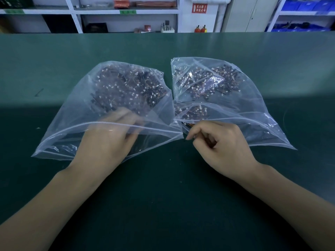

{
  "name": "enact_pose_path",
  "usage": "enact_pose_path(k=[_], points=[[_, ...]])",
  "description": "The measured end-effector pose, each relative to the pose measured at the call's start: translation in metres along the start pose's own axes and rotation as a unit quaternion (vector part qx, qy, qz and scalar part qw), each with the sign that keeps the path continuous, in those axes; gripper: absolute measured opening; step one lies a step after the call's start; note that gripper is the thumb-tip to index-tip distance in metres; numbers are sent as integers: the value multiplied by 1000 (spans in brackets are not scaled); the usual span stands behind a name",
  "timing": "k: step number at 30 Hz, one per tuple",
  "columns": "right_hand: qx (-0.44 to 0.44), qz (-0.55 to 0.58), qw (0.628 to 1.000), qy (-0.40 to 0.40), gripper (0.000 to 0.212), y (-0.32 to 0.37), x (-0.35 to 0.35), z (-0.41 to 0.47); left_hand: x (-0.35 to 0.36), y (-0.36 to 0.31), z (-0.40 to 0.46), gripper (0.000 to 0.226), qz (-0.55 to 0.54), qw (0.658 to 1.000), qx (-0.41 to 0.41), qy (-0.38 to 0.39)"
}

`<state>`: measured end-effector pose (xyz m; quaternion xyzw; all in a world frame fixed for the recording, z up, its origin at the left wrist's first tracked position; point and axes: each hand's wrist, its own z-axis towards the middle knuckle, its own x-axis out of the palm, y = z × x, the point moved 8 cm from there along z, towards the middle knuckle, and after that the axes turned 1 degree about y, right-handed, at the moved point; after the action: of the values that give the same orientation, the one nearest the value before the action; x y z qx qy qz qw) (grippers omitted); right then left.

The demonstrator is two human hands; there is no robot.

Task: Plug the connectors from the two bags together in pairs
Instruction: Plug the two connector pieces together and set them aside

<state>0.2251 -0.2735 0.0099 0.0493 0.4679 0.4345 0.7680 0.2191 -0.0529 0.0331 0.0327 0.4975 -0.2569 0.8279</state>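
Two clear zip bags lie side by side on the green table, mouths toward me. The left bag [72,113] and the right bag [253,98] each hold a heap of small dark wired connectors with white plugs [130,84] [204,82]. My left hand [108,140] is pushed through the mouth of the left bag. Its fingers are blurred under the plastic at the near edge of the heap, so its grip is unclear. My right hand [221,144] rests just outside the right bag's mouth. Its thumb and forefinger are pinched together on a tiny dark connector [187,138].
The green table [163,196] stretches wide in front of and behind the bags. Beyond its far edge stand white shelves [126,11] with boxes, a grey cabinet [248,13] and blue bins [304,6] at the right.
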Motion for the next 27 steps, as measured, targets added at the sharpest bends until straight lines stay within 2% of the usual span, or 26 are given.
enact_pose_path(k=[8,13,23,27], points=[[9,14,1000,-13,21,-3,-2,-2,-7,-20,-15,15,22,986,121,-116],[4,27,999,-25,22,-3,-3,-3,-19,-43,-25,22,0,966,195,-168],[-73,79,994,36,25,15,7,-5,4,-43,-26,13,-168,967,157,-111],[-104,65,992,14,13,17,6,-4,7,-43,-25,12,-197,964,145,-105]])
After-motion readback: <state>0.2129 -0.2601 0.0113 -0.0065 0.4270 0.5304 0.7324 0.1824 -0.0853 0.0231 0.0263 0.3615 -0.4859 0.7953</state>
